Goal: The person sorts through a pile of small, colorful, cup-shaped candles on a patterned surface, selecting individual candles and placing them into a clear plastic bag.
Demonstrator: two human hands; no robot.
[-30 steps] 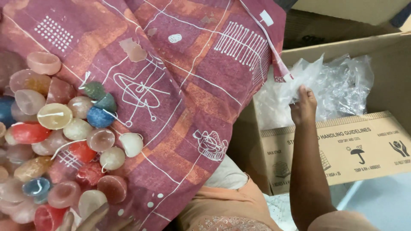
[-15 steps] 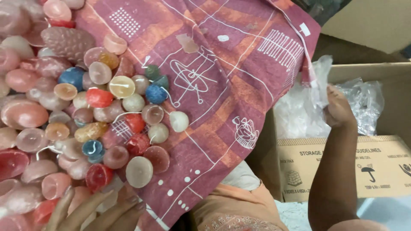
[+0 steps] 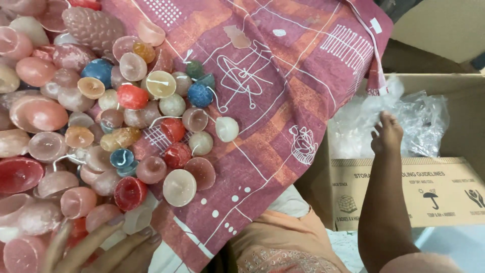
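Note:
My left hand (image 3: 101,247) lies at the bottom left with fingers spread, resting on the near edge of a heap of small wax candles (image 3: 101,126) in red, pink, cream, blue and green. The candles lie on a maroon patterned cloth (image 3: 283,86). My right hand (image 3: 386,134) reaches into an open cardboard box (image 3: 419,189) on the right, fingers on a bundle of clear plastic bags (image 3: 389,121); whether it grips them is unclear.
A cream round candle (image 3: 227,129) lies apart at the heap's right edge. A pinecone-shaped candle (image 3: 93,25) sits at the top left. The cloth's corner (image 3: 376,83) hangs over the box. My orange garment (image 3: 283,242) shows below.
The view has shifted left, showing more of the candle heap. My left hand has come into view at the bottom left. My right hand stays at the plastic bags in the box.

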